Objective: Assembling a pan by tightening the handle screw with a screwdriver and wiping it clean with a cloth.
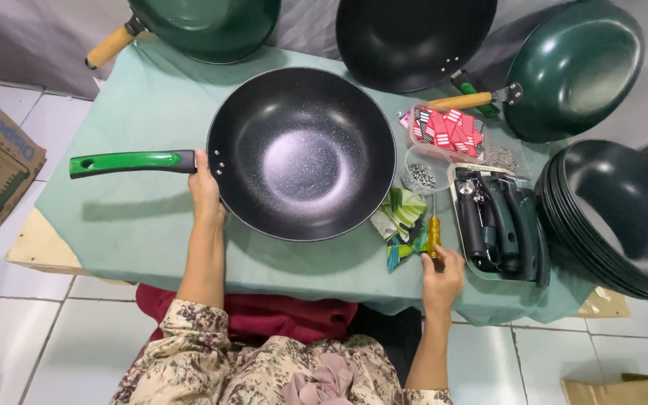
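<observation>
Near the front edge of the table covered in pale green cloth (136, 225), the right hand (442, 281) pinches the lower end of a small yellow-handled screwdriver (433, 236), fingers pressed together around it, just beside a crumpled green patterned wrapper (400, 225). Further left, the left hand (205, 187) curls around the base of the bright green plastic handle (130, 161) where it joins the black speckled non-stick wok (301, 154), which rests at the middle of the table. Toward the right edge sit a white tray of dark handles (498, 223), a small clear tub of what seem to be screws (423, 174) and a clear box of red-and-white packets (448, 129). A stack of black woks (624, 217) overhangs the right edge, and dark green woks (575, 67) lean along the back edge.
</observation>
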